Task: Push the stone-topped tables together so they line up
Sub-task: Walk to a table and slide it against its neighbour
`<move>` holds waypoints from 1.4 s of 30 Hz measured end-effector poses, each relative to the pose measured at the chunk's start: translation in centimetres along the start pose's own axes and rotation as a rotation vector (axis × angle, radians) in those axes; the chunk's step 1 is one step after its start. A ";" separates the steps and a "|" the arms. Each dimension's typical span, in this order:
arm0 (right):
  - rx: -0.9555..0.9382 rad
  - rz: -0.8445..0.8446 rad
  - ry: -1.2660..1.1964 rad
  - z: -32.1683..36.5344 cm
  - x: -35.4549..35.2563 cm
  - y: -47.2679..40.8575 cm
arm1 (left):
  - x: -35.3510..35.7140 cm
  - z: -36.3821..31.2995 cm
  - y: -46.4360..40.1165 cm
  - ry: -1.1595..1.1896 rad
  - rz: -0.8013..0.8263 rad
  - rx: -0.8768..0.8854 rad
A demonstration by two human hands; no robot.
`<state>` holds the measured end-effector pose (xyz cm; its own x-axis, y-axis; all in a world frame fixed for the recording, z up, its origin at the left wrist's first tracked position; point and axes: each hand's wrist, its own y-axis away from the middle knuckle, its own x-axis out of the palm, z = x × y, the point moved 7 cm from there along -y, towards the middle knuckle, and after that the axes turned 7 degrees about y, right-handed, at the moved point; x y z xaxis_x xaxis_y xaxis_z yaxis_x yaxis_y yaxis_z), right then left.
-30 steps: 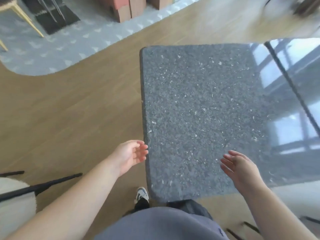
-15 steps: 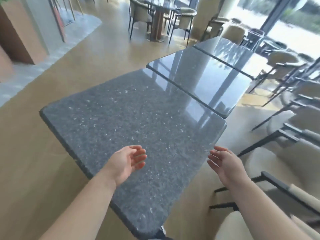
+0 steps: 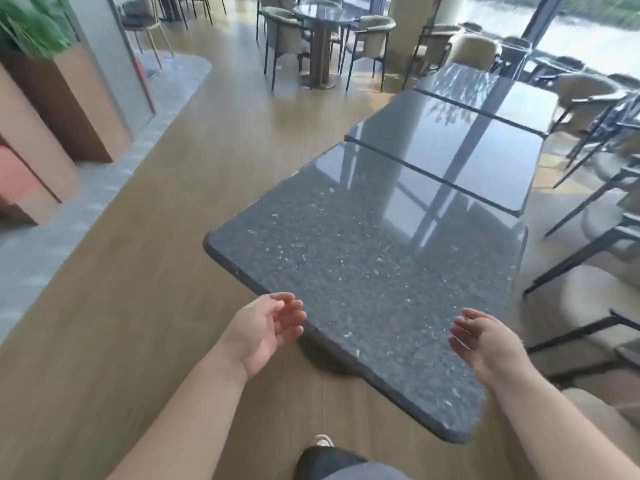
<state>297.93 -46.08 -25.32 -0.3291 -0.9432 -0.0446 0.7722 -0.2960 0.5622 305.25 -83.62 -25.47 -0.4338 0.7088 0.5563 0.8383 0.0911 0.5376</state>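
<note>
Wood floor (image 3: 145, 306) carries three dark stone tables in a row: near table (image 3: 374, 271), middle table (image 3: 460, 157), far table (image 3: 491, 95), narrow gaps between.

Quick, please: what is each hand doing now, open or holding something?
Left hand: open, holding nothing.
Right hand: open, above the nearest table, holding nothing.

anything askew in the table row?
Yes. The nearest table sits out of line with the middle table: its left side juts out toward the aisle, so the edges don't run flush. A thin dark gap shows between their tops. Left hand and right hand are open, gripping nothing.
</note>
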 end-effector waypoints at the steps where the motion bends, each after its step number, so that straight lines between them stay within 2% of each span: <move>1: -0.005 0.002 0.010 0.2 1.6 0.4 | -1.2 -1.5 -0.3 -0.002 -0.004 0.014; 8: -0.038 0.037 0.033 1.4 16.3 -0.4 | -7.4 -13.2 -5.9 -0.062 -0.025 0.068; 17: 0.007 0.028 -0.071 4.5 37.8 -7.4 | -11.9 -29.8 -20.7 -0.214 -0.047 0.046; 25: 0.004 -0.070 -0.095 8.8 47.2 -9.2 | -11.5 -37.7 -30.8 -0.195 0.041 -0.090; 37: 0.011 -0.308 -0.266 9.8 65.6 -12.2 | -14.4 -54.2 -49.1 -0.416 0.230 -0.218; 42: -0.005 -0.399 -0.322 11.5 71.2 -11.7 | -11.7 -58.9 -55.0 -0.492 0.342 -0.303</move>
<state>259.20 -108.05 -25.59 -0.7488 -0.6628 0.0021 0.5549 -0.6250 0.5491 244.79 -138.10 -24.24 0.1016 0.9056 0.4119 0.7407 -0.3453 0.5763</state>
